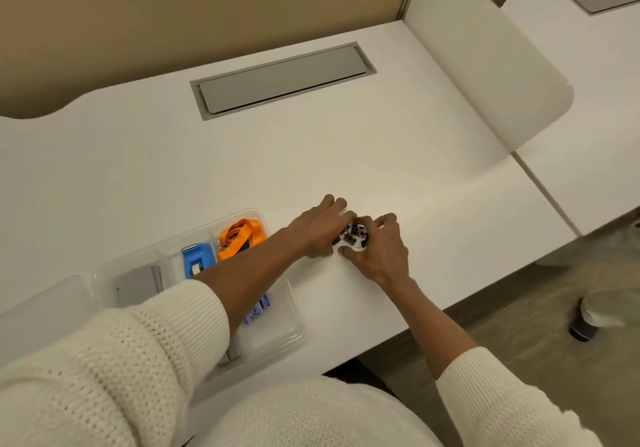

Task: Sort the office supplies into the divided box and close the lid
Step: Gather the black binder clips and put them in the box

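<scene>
A clear divided box [294, 322] lies on the white desk at lower left, partly under my left forearm. It holds an orange lanyard [242, 235], a blue stapler-like item [197, 259], a grey flat item [136, 285] and small blue packets [258, 309]. Its clear lid [41, 304] lies open to the left. To the right of the box, my left hand [317, 232] and my right hand [379, 249] are cupped together around a pile of small black binder clips [353, 235] on the desk.
A grey cable hatch [282, 79] is set into the white desk [207, 169] at the back. A white divider panel [491, 76] rises on the right. The desk's front edge runs diagonally near my right forearm, with floor and a chair base [585, 322] beyond.
</scene>
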### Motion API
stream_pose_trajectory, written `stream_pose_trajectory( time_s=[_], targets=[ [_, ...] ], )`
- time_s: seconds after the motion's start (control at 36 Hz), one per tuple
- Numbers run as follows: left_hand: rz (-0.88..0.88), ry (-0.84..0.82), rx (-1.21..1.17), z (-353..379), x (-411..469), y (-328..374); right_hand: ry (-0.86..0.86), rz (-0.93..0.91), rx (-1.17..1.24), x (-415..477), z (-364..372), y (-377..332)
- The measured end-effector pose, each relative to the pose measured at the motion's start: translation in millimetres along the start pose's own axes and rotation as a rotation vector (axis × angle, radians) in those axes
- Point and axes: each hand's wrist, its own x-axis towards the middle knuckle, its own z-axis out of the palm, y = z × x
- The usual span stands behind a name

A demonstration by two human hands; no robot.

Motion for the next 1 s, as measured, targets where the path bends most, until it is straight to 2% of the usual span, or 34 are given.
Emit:
stream_pose_trajectory(
  time_s=[0.28,0.44,0.67,0.81,1.0],
  targets=[
    [-0.029,0.111,-0.081,12,5,6,-0.013,-0.046,0.069,6,4,10],
    [-0.022,0.112,-0.155,11,4,6,-0.028,-0.054,0.120,9,4,12],
    [-0.059,0.123,-0.191,8,2,10,0.015,-0.055,0.299,9,-2,9],
    [-0.060,0.133,-0.165,7,1,9,0.007,0.006,0.488,7,-9,13],
    [-0.058,0.142,-0.195,5,-1,8,-0.089,0.122,0.712,6,-19,19]
  ],
)
